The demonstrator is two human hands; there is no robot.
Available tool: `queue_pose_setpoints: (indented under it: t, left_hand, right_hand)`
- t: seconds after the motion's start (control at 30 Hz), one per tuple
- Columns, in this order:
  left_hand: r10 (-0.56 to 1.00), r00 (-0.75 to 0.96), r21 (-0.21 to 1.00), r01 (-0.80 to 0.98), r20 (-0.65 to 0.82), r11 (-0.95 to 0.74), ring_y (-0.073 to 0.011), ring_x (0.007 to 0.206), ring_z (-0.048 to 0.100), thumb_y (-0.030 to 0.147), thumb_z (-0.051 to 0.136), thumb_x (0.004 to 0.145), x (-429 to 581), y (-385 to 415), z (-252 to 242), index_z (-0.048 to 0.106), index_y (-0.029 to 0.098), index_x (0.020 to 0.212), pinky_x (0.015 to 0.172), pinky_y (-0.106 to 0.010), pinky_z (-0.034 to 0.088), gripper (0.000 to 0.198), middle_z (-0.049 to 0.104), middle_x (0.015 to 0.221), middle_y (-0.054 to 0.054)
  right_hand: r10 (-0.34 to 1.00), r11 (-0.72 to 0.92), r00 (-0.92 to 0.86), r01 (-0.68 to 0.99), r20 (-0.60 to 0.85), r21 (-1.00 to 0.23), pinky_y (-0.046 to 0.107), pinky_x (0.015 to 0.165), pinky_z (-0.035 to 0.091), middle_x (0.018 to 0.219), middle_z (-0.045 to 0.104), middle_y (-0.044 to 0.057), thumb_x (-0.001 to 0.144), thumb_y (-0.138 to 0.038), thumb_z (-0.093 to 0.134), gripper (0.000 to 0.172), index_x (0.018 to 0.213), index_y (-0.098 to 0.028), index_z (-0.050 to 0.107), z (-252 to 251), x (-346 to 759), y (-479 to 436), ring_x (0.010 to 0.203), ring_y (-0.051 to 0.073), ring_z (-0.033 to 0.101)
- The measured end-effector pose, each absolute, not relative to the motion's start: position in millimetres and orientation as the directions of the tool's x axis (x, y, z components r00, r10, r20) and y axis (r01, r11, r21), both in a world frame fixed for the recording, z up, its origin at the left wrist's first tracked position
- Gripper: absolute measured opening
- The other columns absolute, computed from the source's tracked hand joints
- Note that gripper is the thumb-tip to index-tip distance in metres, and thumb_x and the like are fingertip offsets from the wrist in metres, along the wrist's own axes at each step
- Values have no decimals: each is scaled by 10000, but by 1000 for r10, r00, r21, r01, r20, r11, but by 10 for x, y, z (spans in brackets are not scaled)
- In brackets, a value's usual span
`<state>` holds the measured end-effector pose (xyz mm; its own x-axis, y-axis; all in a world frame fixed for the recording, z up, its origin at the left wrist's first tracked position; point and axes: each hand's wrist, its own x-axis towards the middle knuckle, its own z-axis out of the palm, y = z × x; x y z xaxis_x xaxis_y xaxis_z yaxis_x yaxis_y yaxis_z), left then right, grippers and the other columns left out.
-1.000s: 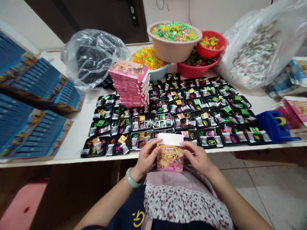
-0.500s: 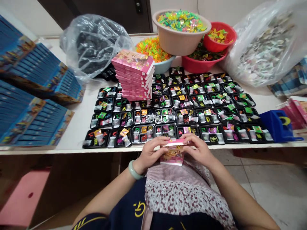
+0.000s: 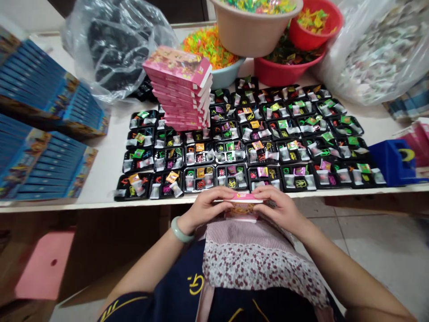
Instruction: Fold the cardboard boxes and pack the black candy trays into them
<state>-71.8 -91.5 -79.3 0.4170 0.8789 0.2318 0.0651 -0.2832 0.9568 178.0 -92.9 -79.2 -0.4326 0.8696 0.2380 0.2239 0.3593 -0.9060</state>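
A small pink printed box (image 3: 244,209) is gripped between my two hands at the table's front edge, close to my apron. My left hand (image 3: 212,205), with a pale green bangle at the wrist, closes on the box's left side. On its right side, my right hand (image 3: 279,206) grips it with thumb and fingers. Just beyond lie rows of black compartment trays (image 3: 232,178) holding small colourful toys and wrapped pieces. A tall stack of similar pink boxes (image 3: 181,89) stands on the trays at left of centre.
Blue boxes (image 3: 40,156) stand stacked at left. At the back are a clear bag of black trays (image 3: 117,49), a beige basin (image 3: 254,33), red basins (image 3: 284,71) and a bag of white packets (image 3: 375,62). A blue tape dispenser (image 3: 393,163) sits at right.
The view has shifted, so the table and its basins appear higher and nearer. Both hands still hold the pink box, now tilted so its front face shows less.
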Motion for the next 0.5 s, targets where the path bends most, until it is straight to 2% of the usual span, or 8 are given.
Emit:
queue_pose_setpoints:
  t: [0.2, 0.27, 0.4, 0.5]
  left_hand:
    - [923, 367, 975, 133, 118, -177, -166, 941, 667, 227, 660, 837, -647, -935, -836, 666, 184, 1013, 827, -307, 573, 181, 694, 1005, -86]
    - [905, 394, 966, 122, 162, -227, -177, 941, 662, 237, 654, 842, -610, -911, -802, 671, 181, 989, 837, -331, 570, 158, 692, 989, -93]
    - [899, 350, 942, 108, 263, -317, -179, 910, 652, 220, 653, 847, -535, -809, -699, 677, 182, 921, 829, -347, 559, 86, 691, 929, -85]
    - [891, 367, 930, 146, 266, -338, -173, 892, 644, 215, 656, 845, -469, -702, -598, 694, 199, 909, 816, -330, 554, 76, 686, 918, -72]
  right_hand:
    - [888, 398, -368, 315, 276, -861, 429, 843, 541, 1048, 664, 46, 908, -240, 579, 119, 1000, -282, 641, -900, 1780, -1028, 977, 198, 633]
    - [907, 354, -332, 262, 260, -898, 432, 861, 539, 1042, 657, 44, 884, -257, 615, 102, 984, -278, 625, -933, 1775, -1034, 987, 201, 631]
    - [960, 166, -237, 41, 152, -985, 402, 874, 548, 1091, 639, 40, 874, -306, 624, 220, 1087, -296, 569, -1046, 1726, -1042, 1016, 191, 631]
    - [990, 102, -99, 21, 99, -995, 393, 883, 545, 1102, 636, 43, 892, -316, 586, 250, 1139, -308, 552, -1053, 1648, -1054, 988, 184, 637]
